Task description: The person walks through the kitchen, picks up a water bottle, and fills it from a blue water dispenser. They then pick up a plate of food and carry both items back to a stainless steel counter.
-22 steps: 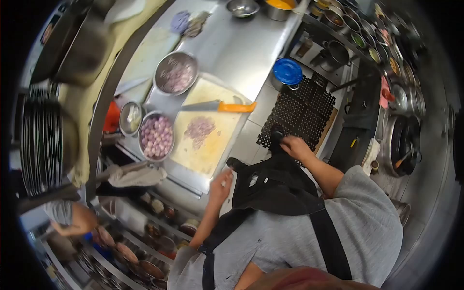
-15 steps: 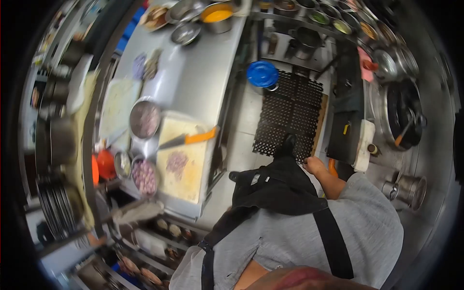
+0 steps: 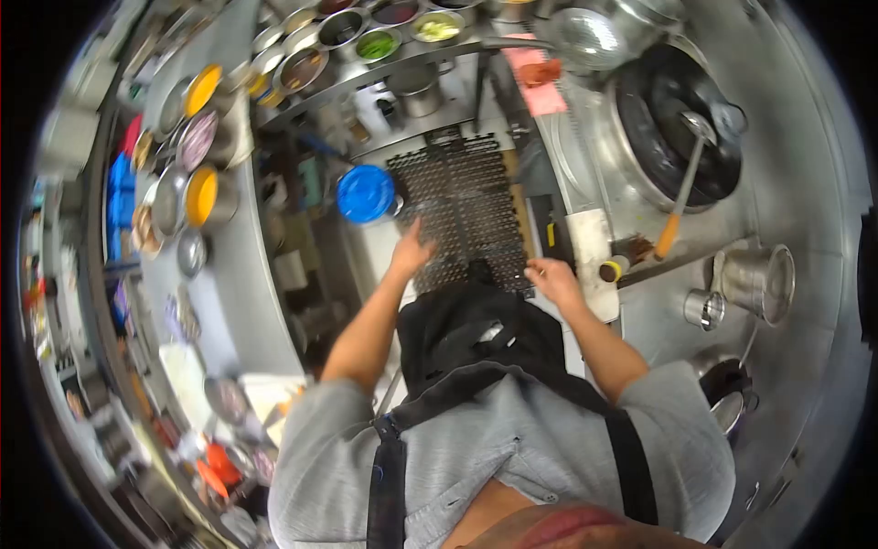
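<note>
My left hand (image 3: 414, 249) is held out over the black perforated floor mat (image 3: 457, 201), its fingers apart and nothing in them. The blue lid (image 3: 365, 193) on a container stands just beyond it, not touched. My right hand (image 3: 551, 276) hangs near the stove side, beside the folded white cloth (image 3: 593, 261); its fingers are bent and small, and whether they hold anything is not clear. To the right, a black wok (image 3: 681, 119) has a ladle with an orange handle (image 3: 668, 236) resting in it.
Bowls of ingredients (image 3: 377, 44) line a shelf ahead. A steel counter (image 3: 242, 274) on the left bears bowls and cutting boards. A strainer (image 3: 590, 38), a steel pot (image 3: 764, 282) and a brush (image 3: 631, 254) lie on the right.
The view has turned right, toward the stove. My left hand has come into view over the mat. The cutting boards have shifted to the lower left, and the wok shows more fully.
</note>
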Available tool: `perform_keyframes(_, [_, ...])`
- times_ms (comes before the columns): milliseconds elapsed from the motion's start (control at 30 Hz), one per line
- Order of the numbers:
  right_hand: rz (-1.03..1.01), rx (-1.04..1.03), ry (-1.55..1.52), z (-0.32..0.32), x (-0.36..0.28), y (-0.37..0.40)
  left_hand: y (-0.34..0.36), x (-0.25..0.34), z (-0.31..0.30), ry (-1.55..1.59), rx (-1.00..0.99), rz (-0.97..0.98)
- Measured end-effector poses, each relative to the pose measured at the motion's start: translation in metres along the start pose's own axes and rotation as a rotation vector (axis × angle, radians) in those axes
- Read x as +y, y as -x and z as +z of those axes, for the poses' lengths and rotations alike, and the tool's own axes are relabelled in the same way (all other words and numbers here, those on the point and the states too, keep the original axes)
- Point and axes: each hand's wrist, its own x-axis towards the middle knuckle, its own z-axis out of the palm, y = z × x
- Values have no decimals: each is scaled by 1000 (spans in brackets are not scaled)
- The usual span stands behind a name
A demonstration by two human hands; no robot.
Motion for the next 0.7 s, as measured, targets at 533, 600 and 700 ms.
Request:
perform_keyframes(533, [777,-83,-105,36,35,90,-250,133,175,443,-264,235])
perform_keyframes(600, [787,-147,-127,51,36,54,-267,102,169,642,-428,218])
perform_keyframes(700, [780,-141,-97,60,23,-4,-309,36,142,310,-167,249])
